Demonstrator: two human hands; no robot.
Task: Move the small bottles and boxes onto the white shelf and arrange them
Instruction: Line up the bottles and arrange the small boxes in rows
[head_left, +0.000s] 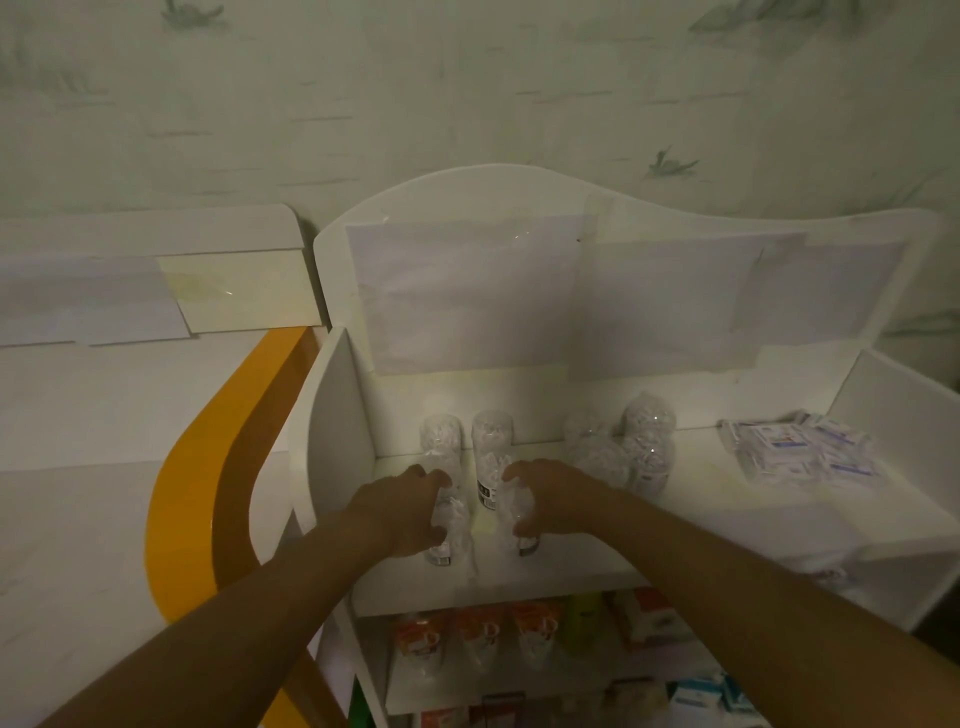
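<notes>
On the white shelf (675, 519), near its front edge, the left hand (410, 512) curls its grip round one clear wrapped bottle (448, 525), and the right hand (540, 501) holds another (511, 512) just beside it. Two more bottles (491, 441) stand upright just behind the hands. Farther back on the shelf, right of these, sits a cluster of bottles (639, 447); flat boxes (800, 449) lie toward its right end.

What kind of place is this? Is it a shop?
Probably a small shop or pharmacy. A white shelf holds rows of clear bottles, wrapped boxes, and colourful packaged goods on the lower shelves.
</notes>
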